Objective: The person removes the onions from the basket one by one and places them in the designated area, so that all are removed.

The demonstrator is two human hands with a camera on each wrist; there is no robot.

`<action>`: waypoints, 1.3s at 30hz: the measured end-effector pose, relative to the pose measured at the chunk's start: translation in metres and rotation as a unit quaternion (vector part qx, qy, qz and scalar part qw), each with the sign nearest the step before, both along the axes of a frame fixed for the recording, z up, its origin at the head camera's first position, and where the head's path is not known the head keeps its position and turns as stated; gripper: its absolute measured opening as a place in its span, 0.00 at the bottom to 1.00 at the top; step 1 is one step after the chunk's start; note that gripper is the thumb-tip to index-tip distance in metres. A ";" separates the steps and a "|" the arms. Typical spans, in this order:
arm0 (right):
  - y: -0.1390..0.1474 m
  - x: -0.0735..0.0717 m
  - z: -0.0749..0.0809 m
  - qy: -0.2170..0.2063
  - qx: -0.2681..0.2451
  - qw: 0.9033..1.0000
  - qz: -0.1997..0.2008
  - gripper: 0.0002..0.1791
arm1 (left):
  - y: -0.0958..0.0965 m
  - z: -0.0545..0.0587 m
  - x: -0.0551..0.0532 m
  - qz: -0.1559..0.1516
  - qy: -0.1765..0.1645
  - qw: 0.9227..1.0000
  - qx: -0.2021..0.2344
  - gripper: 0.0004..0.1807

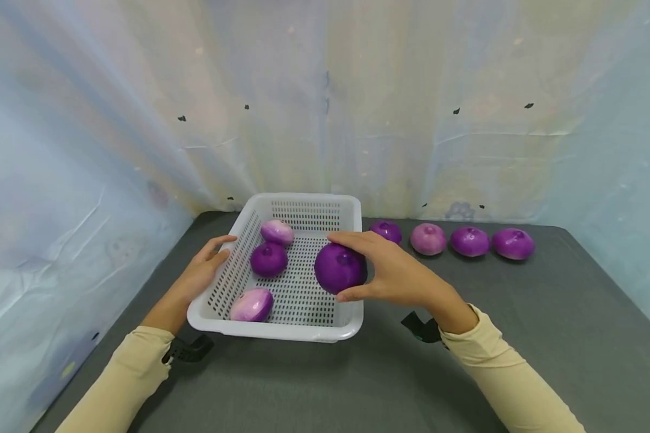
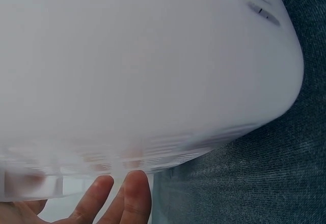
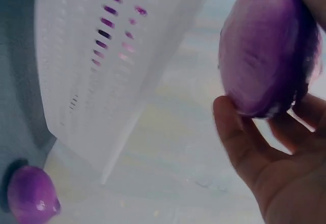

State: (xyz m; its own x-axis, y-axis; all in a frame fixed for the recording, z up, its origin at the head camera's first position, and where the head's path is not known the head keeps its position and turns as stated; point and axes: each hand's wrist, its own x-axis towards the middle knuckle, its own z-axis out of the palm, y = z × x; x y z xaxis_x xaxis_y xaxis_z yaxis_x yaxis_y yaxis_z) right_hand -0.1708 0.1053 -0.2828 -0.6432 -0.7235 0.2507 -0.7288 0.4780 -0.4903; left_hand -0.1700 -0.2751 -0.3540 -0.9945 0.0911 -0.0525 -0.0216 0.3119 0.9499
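My right hand (image 1: 395, 273) grips a deep-purple onion (image 1: 338, 269) between thumb and fingers, over the right side of a white plastic basket (image 1: 281, 332). In the right wrist view the same onion (image 3: 265, 51) is up beside the basket wall (image 3: 86, 102), with fingers curled around it. At the basket's left side, my left hand (image 1: 200, 273) touches the outer wall near the rim; the left wrist view has its fingertips (image 2: 136, 183) against that slotted wall. Inside the basket lie a pale onion (image 1: 277, 232), a dark purple onion (image 1: 269, 260) and a pink-white onion (image 1: 251, 305).
Right of the basket, several more onions line the back of the grey table (image 1: 520, 313), among them a pinkish onion (image 1: 428, 239) and a purple onion (image 1: 513, 243). A patterned pale curtain (image 1: 390, 108) hangs behind and at both sides.
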 end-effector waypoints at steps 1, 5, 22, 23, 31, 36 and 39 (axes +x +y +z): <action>0.001 0.002 -0.001 0.006 0.002 1.000 0.001 0.51 | 0.000 0.000 0.000 0.003 0.002 1.000 -0.003 0.26; 0.002 0.001 -0.001 0.031 0.003 0.999 0.009 0.50 | -0.003 0.000 0.001 0.010 0.002 1.000 -0.006 0.27; 0.011 -0.015 -0.009 -0.004 0.028 0.999 -0.021 0.50 | -0.009 -0.005 -0.005 0.006 0.004 1.000 0.009 0.26; 0.012 -0.016 -0.009 -0.007 0.028 0.999 -0.022 0.50 | -0.009 -0.004 -0.004 0.008 0.004 1.000 0.007 0.26; 0.017 -0.023 -0.009 -0.020 0.023 0.999 -0.025 0.51 | -0.010 -0.001 -0.004 0.012 -0.003 1.000 0.000 0.26; 0.022 -0.026 -0.008 -0.025 0.027 0.999 -0.006 0.54 | -0.010 0.000 -0.003 0.007 -0.004 1.000 0.001 0.26; 0.025 -0.029 -0.008 -0.024 0.030 0.999 -0.001 0.53 | -0.010 0.000 -0.002 0.008 -0.006 1.000 0.003 0.26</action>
State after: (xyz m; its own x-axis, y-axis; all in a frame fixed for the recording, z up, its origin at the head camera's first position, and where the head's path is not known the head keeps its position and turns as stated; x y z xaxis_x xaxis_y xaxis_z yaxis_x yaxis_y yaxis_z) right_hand -0.1997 0.1301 -0.2908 -0.6548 -0.7349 0.1763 -0.7042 0.5087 -0.4954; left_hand -0.1722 -0.2850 -0.3543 -0.9951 0.0751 -0.0645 -0.0385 0.3064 0.9511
